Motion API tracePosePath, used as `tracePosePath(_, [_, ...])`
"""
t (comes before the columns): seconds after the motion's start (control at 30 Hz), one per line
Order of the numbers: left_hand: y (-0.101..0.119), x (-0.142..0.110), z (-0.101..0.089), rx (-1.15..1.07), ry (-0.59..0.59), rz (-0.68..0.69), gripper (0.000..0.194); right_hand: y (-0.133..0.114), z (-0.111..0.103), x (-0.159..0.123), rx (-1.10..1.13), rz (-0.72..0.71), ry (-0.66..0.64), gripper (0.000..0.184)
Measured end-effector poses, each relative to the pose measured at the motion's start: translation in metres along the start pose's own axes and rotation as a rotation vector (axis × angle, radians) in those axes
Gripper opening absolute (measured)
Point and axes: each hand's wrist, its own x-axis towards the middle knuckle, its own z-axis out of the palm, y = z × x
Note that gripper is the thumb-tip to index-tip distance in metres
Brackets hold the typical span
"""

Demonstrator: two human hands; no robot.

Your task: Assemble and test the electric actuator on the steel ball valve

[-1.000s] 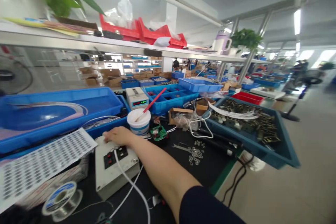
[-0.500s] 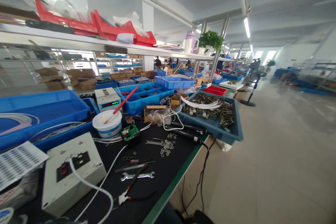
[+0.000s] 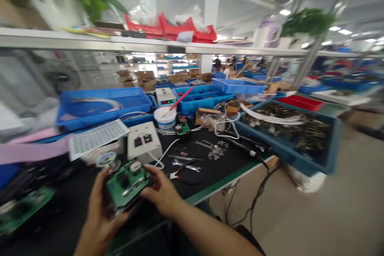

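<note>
A green circuit board [image 3: 127,186] with mounted parts is held between both hands above the bench's near edge. My left hand [image 3: 100,212] grips its left side and lower corner, thumb at the bottom edge. On its right side, my right hand [image 3: 162,192] has fingers over the top corner and the thumb near the lower edge. Just beyond the board stand a solder spool [image 3: 107,160] and a pale control box [image 3: 144,142] with a white cable. Another green board [image 3: 27,210], blurred, lies to the left.
Cutting pliers [image 3: 174,175], a double-ended wrench [image 3: 186,165] and scattered nuts [image 3: 216,151] lie right of the box. Behind are a white tub [image 3: 165,119] and a blue divided bin [image 3: 204,102]. A blue-grey tray [image 3: 333,148] of metal parts overhangs the right edge.
The view has swung left, so the bench items appear farther right. Both hands have come into view with the circuit board between them.
</note>
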Motion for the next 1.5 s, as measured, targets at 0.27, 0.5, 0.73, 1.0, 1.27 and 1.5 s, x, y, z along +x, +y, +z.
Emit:
tracePosePath(0.27, [0.001,-0.031,0.003,0.104,0.293,-0.171,0.08,-0.009,0.007,-0.001,0.387,0.144,0.068,0.066])
tracePosePath(0.5, [0.001,0.011,-0.044,-0.024,-0.06,-0.136,0.107,-0.028,0.003,0.008,0.353,0.224,-0.056,0.067])
tracePosePath(0.73, [-0.002,0.011,-0.042,0.054,-0.035,-0.148,0.101,-0.025,-0.015,0.006,0.054,0.183,-0.014,0.064])
tracePosePath(1.0, [0.006,0.007,-0.035,0.126,0.03,-0.175,0.1,-0.055,-0.02,0.041,-0.362,-0.156,-0.014,0.039])
tracePosePath(1.27, [0.002,0.008,-0.04,0.047,-0.026,-0.219,0.105,-0.076,-0.015,0.059,-0.631,-0.393,-0.068,0.022])
tracePosePath(1.5, [0.003,0.008,-0.039,0.03,-0.008,-0.253,0.106,-0.077,-0.015,0.058,-0.7,-0.38,-0.103,0.014])
